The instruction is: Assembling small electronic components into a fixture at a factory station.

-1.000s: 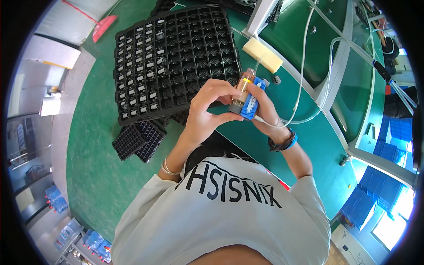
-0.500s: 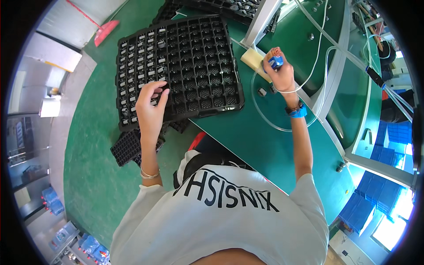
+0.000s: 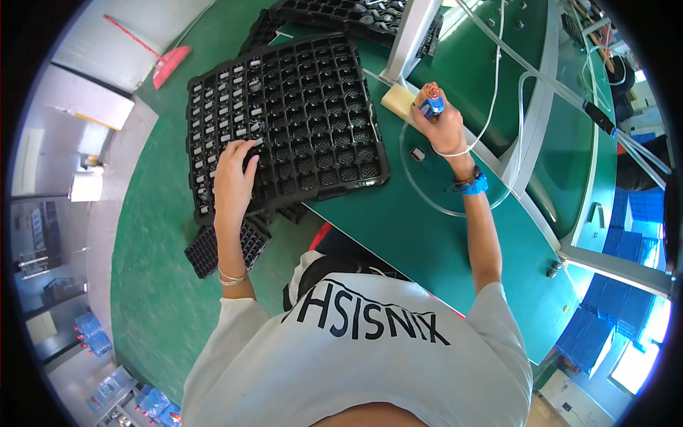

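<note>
My left hand [image 3: 233,181] is over the left part of a black compartment tray [image 3: 341,186]. Its thumb and forefinger are apart, with nothing visible between them. The forefinger tip is by a small silver cylindrical part [image 3: 257,142] in the tray. Similar parts fill several left-hand columns; the pockets to the right hold none. My right hand [image 3: 447,132] is closed round a small blue object [image 3: 431,107] with a copper-orange top, its kind unclear. That hand is above the green table, beside a pale yellow block [image 3: 398,103]. A loose small metal part [image 3: 417,154] lies near the wrist.
A thin clear hose [image 3: 420,196] loops on the green table [image 3: 398,228]. A metal post [image 3: 413,43] rises behind the yellow block. Another black tray [image 3: 334,13] with metal parts stands at the back. More black trays [image 3: 206,250] are below my left forearm.
My left hand has shifted slightly left and down over the tray. My right hand, still round the blue object, has moved a little left and down. The whole view has shifted slightly.
</note>
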### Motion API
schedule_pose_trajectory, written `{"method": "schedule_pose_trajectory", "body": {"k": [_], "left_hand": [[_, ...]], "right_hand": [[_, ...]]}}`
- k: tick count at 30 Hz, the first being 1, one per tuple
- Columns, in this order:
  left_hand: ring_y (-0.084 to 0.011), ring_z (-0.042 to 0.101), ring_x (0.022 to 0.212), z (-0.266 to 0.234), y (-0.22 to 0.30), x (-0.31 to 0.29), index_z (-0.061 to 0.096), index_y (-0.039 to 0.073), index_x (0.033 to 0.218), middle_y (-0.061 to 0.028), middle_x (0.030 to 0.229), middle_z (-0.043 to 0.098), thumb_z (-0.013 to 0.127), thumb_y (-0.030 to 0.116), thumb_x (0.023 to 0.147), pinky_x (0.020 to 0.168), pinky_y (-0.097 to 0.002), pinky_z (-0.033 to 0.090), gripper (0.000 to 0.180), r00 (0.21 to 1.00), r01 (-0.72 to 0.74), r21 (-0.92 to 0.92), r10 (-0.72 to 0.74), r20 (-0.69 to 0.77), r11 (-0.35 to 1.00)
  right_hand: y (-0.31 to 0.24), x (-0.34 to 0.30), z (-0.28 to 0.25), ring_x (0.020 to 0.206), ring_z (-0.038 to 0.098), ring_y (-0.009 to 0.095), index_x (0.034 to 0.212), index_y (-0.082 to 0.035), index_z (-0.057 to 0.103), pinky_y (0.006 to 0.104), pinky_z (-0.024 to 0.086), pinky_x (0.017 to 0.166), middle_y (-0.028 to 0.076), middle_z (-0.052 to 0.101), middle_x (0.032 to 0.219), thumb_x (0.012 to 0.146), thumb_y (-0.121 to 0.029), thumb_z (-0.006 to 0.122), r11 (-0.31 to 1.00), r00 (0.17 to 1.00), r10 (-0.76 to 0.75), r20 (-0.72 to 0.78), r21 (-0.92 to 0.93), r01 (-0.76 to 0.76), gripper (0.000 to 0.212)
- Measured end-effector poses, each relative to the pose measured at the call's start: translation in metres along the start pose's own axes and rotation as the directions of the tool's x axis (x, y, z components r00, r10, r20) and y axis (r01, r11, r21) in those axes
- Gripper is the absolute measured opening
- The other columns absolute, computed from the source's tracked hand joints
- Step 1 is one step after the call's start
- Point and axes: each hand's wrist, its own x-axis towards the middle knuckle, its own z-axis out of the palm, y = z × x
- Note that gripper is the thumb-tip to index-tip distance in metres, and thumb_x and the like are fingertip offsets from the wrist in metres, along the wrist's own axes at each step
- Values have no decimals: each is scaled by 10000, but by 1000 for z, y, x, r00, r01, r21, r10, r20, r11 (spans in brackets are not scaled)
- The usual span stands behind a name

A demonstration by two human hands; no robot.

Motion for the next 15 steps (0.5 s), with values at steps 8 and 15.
{"method": "schedule_pose_trajectory", "body": {"k": [8, 15], "left_hand": [[-207, 578, 715, 2, 0, 11, 580, 0, 883, -92, 846, 568, 595, 35, 790, 675, -297, 457, 100, 993, 81, -61, -76, 90, 995], [-203, 574, 740, 5, 1, 18, 576, 5, 916, -89, 848, 560, 619, 46, 781, 695, -294, 461, 147, 993, 81, -33, -77, 88, 996]], "right_hand": [[-2, -3, 3, 653, 603, 364, 1020, -25, 543, 391, 483, 587, 186, 600, 708, 741, -202, 656, 999, 996, -44, -82, -24, 43, 349], [1, -2, 6, 682, 586, 388, 1021, -30, 536, 419, 479, 613, 208, 594, 740, 738, -191, 646, 998, 997, 53, -50, 37, -52, 344]]}}
